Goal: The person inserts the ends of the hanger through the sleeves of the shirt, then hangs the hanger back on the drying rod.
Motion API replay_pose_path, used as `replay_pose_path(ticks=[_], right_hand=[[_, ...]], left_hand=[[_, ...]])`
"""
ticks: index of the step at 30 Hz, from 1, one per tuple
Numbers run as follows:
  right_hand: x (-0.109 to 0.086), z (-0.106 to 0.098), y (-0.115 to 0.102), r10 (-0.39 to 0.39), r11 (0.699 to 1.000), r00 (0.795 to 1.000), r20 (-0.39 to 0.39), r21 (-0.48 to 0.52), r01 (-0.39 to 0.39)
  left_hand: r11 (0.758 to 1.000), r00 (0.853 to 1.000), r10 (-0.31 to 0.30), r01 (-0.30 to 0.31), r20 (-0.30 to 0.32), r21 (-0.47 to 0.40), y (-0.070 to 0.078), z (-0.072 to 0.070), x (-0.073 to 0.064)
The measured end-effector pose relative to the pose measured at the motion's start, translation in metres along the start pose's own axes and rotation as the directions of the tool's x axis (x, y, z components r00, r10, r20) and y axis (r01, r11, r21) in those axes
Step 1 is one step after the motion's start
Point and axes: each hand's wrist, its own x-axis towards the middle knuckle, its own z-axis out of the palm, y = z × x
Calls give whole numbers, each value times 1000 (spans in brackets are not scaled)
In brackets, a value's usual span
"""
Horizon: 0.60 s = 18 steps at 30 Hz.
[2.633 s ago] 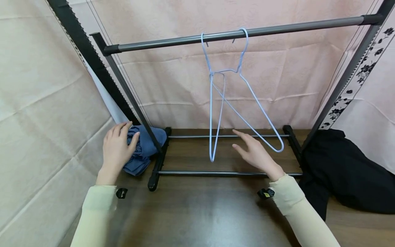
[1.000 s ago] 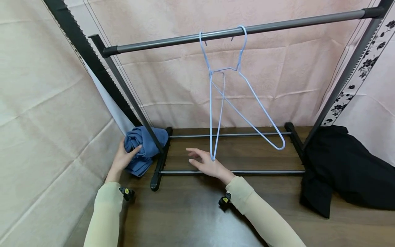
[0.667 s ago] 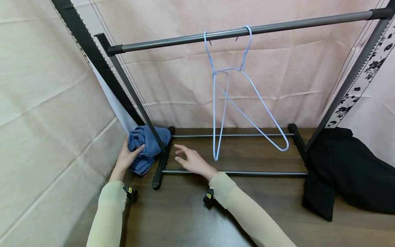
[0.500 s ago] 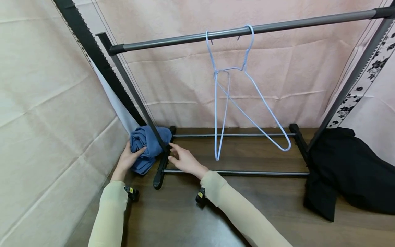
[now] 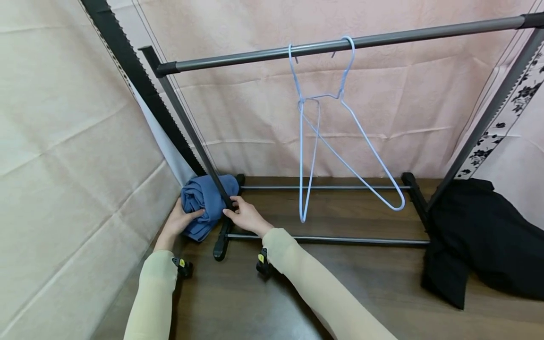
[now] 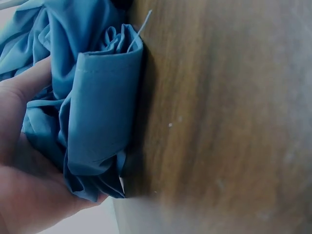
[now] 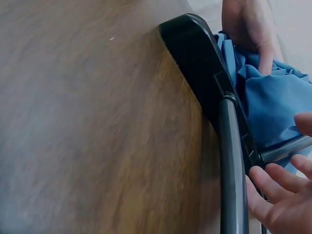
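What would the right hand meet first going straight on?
Likely the rack's left post, right at the tips of the right hand; they may already touch, depth is unclear. The blue cloth lies just beyond.

The left cloth (image 5: 201, 192) shows blue, the right fabric (image 5: 478, 233) black. Hangers (image 5: 301, 158) are pale blue; black flowers (image 5: 525, 94) pattern a white strip (image 5: 508, 119).

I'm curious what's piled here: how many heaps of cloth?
2: a blue bundle held by the left hand, a black heap beside the right rack post. More may be hidden.
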Motion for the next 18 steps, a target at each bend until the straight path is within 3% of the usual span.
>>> replay_pose_path(ticks=[5, 11, 18], right_hand=[[4, 4, -2, 19, 1000, 1000, -11, -13, -19], [7, 10, -5, 11, 999, 998, -61, -48, -14], [6, 24, -6, 38, 999, 986, -163, 37, -32]], left_hand=[[996, 999, 36, -36, -10, -81, -3, 4, -1], [996, 1000, 8, -10, -28, -88, -4, 6, -3], [995, 999, 16, -20, -38, -99, -5, 6, -3]])
